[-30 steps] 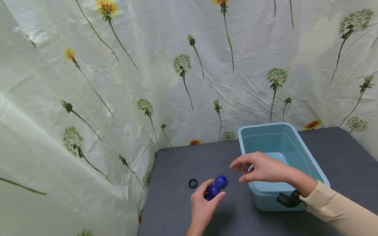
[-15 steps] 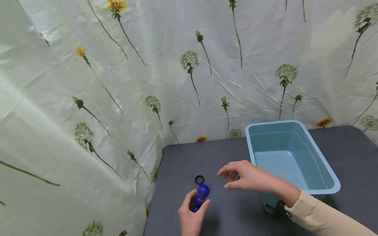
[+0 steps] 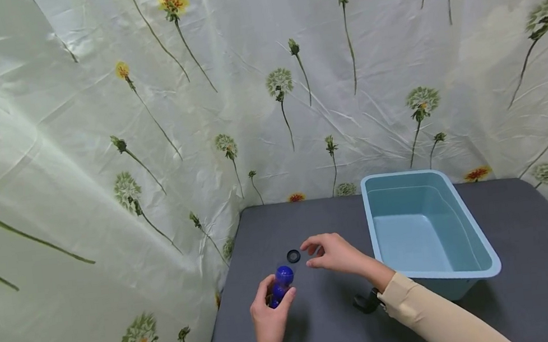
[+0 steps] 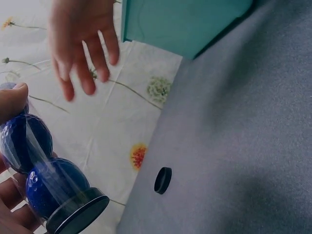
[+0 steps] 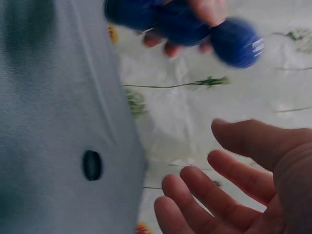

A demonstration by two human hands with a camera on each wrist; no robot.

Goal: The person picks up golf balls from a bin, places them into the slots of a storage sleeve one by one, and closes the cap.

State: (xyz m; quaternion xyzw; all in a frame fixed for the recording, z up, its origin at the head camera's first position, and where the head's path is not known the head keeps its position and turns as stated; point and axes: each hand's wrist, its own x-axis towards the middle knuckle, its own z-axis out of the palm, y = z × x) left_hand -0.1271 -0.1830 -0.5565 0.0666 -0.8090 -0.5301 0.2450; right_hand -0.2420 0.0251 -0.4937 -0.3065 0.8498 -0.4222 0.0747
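My left hand (image 3: 268,314) grips a clear plastic tube (image 4: 36,158) holding three blue golf balls (image 4: 56,185) in a row. A black cap (image 4: 80,212) closes the end nearer the camera in the left wrist view. The tube is tilted above the table, its far end showing a blue ball in the head view. Nothing is in my right hand (image 3: 333,253), whose relaxed fingers spread apart beside the tube, as the right wrist view also shows. Just left of those fingertips in the head view, a loose round black lid (image 3: 293,256) lies on the table.
A light blue plastic bin (image 3: 404,199) stands on the right of the dark grey table (image 3: 332,328), with no contents showing. A white curtain (image 3: 258,122) printed with dandelions hangs behind the table and along its left side.
My right hand has moved left from over the bin to near the loose lid. The left hand has shifted slightly left with the tube and tipped it more upright in the head view.
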